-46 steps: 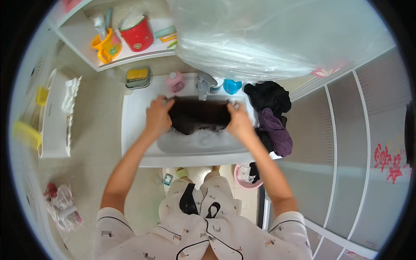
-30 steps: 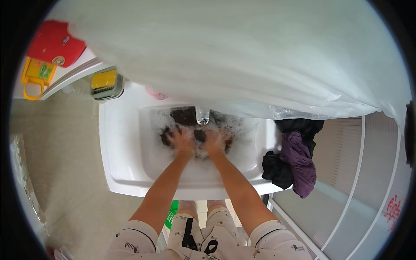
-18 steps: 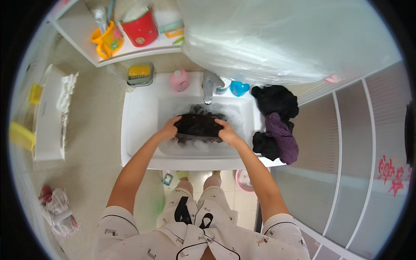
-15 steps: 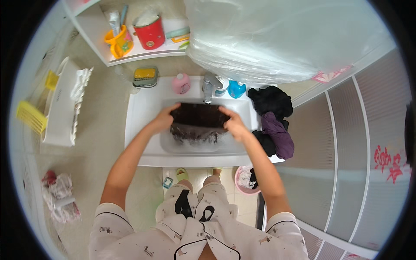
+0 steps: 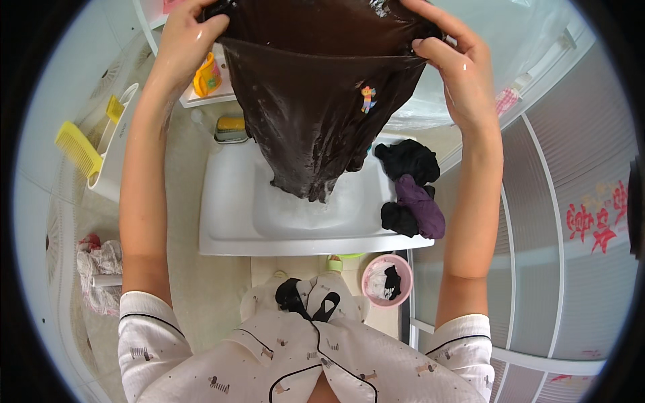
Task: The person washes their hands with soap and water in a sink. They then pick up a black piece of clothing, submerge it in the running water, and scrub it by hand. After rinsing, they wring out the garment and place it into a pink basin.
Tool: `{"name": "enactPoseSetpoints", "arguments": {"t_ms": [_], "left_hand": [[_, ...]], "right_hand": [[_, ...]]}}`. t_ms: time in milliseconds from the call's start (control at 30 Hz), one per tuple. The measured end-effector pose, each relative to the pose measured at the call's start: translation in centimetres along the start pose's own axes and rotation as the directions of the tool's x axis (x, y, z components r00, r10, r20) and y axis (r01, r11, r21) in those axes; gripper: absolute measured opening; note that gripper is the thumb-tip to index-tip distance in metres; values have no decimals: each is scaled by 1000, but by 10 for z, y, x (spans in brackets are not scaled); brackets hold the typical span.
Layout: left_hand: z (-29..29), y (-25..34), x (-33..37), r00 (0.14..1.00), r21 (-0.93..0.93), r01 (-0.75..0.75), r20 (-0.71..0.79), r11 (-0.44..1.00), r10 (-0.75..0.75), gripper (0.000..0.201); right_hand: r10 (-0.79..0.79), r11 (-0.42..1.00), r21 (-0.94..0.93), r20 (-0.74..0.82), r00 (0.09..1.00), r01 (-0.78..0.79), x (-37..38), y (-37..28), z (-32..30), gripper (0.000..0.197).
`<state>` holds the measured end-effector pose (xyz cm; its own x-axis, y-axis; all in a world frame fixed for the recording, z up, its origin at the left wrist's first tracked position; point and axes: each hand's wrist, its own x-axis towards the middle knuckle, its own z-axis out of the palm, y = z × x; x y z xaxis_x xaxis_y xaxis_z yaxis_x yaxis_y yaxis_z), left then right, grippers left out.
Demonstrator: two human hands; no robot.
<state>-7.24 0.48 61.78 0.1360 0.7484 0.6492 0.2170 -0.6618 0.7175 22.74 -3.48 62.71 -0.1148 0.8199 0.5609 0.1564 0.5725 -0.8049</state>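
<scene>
A wet dark brown garment [image 5: 309, 114] hangs stretched by its open upper edge, high over the white sink [image 5: 225, 208]. A small colourful figure decorates its front, and its bunched lower end dangles just above the basin, where some suds show. My left hand [image 5: 191, 37] is closed on the left corner of the edge, thumb at the front. At the right corner my right hand [image 5: 460, 64] pinches the same edge between thumb and fingers. Both hands glisten with water. The garment hides the tap.
Black clothes [image 5: 408, 161] and a purple cloth [image 5: 421, 207] lie on the sink's right rim. A pink basin [image 5: 367, 285] holding laundry stands on the floor. Left are a yellow comb [image 5: 79, 149], a soap dish [image 5: 230, 131] and a yellow cup [image 5: 207, 77]. Ribbed sliding panels [image 5: 534, 269] stand right.
Both hands have lifted the brown garment up and away from the sink water, raising it toward the top of the view. It now hangs at length, and the hands are wider apart in view.
</scene>
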Motion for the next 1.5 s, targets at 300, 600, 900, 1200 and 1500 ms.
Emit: {"name": "enactPoseSetpoints", "arguments": {"t_ms": [300,600,900,1200,1500], "left_hand": [[47,-251,-187,957,400,151,169,904,-234,56],[145,-349,-391,538,312,827,-198,468,-819,34],[276,-338,-347,-100,-792,389,471,-470,-877,63],[270,-388,-419,375,-905,411,275,-107,-885,55],[245,-342,-314,-168,-415,896,9,-157,-986,63]], "right_hand": [[406,911,-164,181,896,-379,-144,278,56,32],[974,196,-27,122,191,-980,-322,479,64,48],[904,361,-153,-186,385,-920,-305,502,168,82],[664,654,-382,-122,738,-653,-265,391,199,48],[741,542,-511,-85,666,-668,-290,478,88,43]]}}
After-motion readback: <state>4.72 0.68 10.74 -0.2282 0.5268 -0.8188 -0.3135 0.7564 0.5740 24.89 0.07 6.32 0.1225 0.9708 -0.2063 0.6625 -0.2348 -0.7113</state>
